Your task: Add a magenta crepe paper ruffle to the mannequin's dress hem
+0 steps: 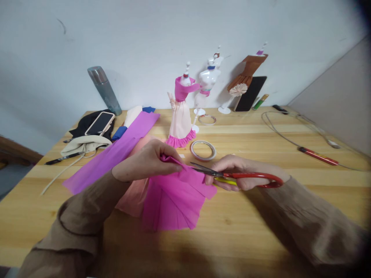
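Note:
My left hand (155, 160) pinches the gathered top of a bright pink piece of crepe paper or thin cloth (175, 202), which fans out in folds below it. In my right hand (242, 170) is a pair of scissors (252, 176) with red handles, and a yellow part shows under the fingers. The scissor blades are parted and point left, with their tips beside the pinched edge of the pink piece. Under my left wrist lie a peach piece (133, 197) and a long purple strip (116, 154) of similar material.
Behind my hands stand a small mannequin in a pink and cream dress (182, 116), a white mannequin (209, 79) and one in brown (249, 73). Tape rolls (203, 150) lie before them. Left are a phone (100, 123), a bottle (104, 90) and a pen (63, 158); right, a corded red tool (319, 156).

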Tool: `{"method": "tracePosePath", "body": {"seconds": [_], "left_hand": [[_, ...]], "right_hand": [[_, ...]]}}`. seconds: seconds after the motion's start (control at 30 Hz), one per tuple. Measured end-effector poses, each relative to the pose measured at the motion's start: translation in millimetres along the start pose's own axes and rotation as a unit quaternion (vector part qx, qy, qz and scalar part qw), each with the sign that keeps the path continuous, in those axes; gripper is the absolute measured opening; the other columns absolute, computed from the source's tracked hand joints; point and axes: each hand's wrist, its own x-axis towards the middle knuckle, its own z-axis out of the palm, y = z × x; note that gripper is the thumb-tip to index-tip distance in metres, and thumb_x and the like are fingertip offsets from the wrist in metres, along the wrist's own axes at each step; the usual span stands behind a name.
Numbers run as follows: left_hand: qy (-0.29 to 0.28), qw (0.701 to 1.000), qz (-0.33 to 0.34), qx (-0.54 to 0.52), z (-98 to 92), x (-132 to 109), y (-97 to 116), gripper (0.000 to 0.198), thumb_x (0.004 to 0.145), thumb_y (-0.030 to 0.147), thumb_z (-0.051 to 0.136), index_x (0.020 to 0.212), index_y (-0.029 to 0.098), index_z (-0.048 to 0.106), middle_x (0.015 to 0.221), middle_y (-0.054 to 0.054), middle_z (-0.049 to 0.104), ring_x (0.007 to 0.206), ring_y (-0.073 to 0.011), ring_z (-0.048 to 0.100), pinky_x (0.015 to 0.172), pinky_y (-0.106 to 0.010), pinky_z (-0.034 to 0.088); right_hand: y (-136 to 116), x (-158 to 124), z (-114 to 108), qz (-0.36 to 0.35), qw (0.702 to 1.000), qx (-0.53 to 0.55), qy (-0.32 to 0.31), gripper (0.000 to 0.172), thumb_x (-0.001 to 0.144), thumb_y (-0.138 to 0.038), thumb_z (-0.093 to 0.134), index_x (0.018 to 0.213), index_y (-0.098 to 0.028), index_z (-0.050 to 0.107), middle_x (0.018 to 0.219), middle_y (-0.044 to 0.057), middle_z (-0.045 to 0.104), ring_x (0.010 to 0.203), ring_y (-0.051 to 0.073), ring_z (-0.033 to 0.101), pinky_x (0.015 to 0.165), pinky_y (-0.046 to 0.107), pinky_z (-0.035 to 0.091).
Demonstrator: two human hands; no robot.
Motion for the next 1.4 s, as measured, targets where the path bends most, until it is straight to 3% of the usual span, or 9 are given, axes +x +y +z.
{"method": "tracePosePath", "body": {"seconds": [0.23, 0.43, 0.7, 0.9, 1.23, 1.33, 1.4], "left_hand": [[0.043, 0.998, 0.006, 0.047, -2.3, -3, 5, 0.017, 0.07, 0.008, 0.057, 0.074, 0.01, 0.074, 0.056, 0.001, 0.062, 0.053, -0.0066, 0.048, 0.047, -0.016, 0.035], [0.031, 0.998, 0.021, 0.048, 1.1, -2, 2, 0.021, 0.069, 0.006, 0.052, 0.07, 0.011, 0.072, 0.055, 0.001, 0.062, 0.051, -0.006, 0.046, 0.045, -0.016, 0.032], [0.013, 0.999, 0.024, 0.035, 3.2, -2, 4, 0.021, 0.073, 0.009, 0.056, 0.079, 0.01, 0.075, 0.057, 0.001, 0.063, 0.051, -0.006, 0.044, 0.045, -0.017, 0.031], [0.0, 0.999, 0.039, 0.028, 4.7, -1, -1, 0.02, 0.072, 0.007, 0.053, 0.075, 0.012, 0.073, 0.057, 0.003, 0.059, 0.052, -0.0056, 0.041, 0.045, -0.017, 0.029], [-0.02, 0.998, 0.032, 0.054, 5.8, -1, -3, 0.018, 0.073, 0.005, 0.052, 0.068, 0.012, 0.068, 0.054, 0.006, 0.047, 0.051, -0.0045, 0.036, 0.046, -0.018, 0.027], [-0.01, 0.998, 0.023, 0.055, 4.3, -1, -4, 0.017, 0.075, 0.007, 0.056, 0.079, 0.012, 0.072, 0.058, 0.005, 0.053, 0.054, -0.0056, 0.042, 0.048, -0.018, 0.031], [0.027, 0.998, 0.019, 0.048, -0.8, -1, -8, 0.023, 0.074, 0.013, 0.065, 0.095, 0.013, 0.073, 0.07, 0.001, 0.062, 0.062, -0.0084, 0.051, 0.053, -0.019, 0.039]], "right_hand": [[10, -2, -3, -0.01, 0.999, 0.038, 0.0, 0.056, 0.082, -0.052, 0.067, 0.118, -0.009, 0.063, 0.068, -0.002, 0.048, 0.055, 0.007, 0.041, 0.048, 0.021, 0.032], [10, -1, -1, -0.017, 0.999, 0.038, 0.0, 0.058, 0.084, -0.055, 0.064, 0.118, -0.008, 0.062, 0.068, -0.002, 0.048, 0.054, 0.007, 0.041, 0.048, 0.021, 0.031], [19, 3, 3, -0.051, 0.996, 0.069, -0.006, 0.057, 0.085, -0.056, 0.062, 0.118, -0.009, 0.061, 0.065, -0.003, 0.047, 0.052, 0.007, 0.041, 0.05, 0.023, 0.032], [26, 4, 5, -0.049, 0.995, 0.084, 0.007, 0.059, 0.082, -0.06, 0.062, 0.115, -0.011, 0.064, 0.059, -0.004, 0.046, 0.047, 0.007, 0.038, 0.049, 0.025, 0.03], [29, 5, 9, -0.041, 0.992, 0.121, 0.0, 0.05, 0.087, -0.051, 0.063, 0.111, -0.007, 0.064, 0.054, -0.007, 0.043, 0.041, 0.003, 0.031, 0.041, 0.02, 0.024], [31, 4, 9, -0.033, 0.993, 0.115, 0.008, 0.05, 0.086, -0.051, 0.064, 0.111, -0.009, 0.065, 0.054, -0.007, 0.043, 0.041, 0.003, 0.031, 0.04, 0.019, 0.022], [34, 2, 7, -0.039, 0.992, 0.116, 0.015, 0.052, 0.084, -0.054, 0.064, 0.111, -0.009, 0.065, 0.053, -0.008, 0.043, 0.04, 0.003, 0.031, 0.039, 0.02, 0.022]]}}
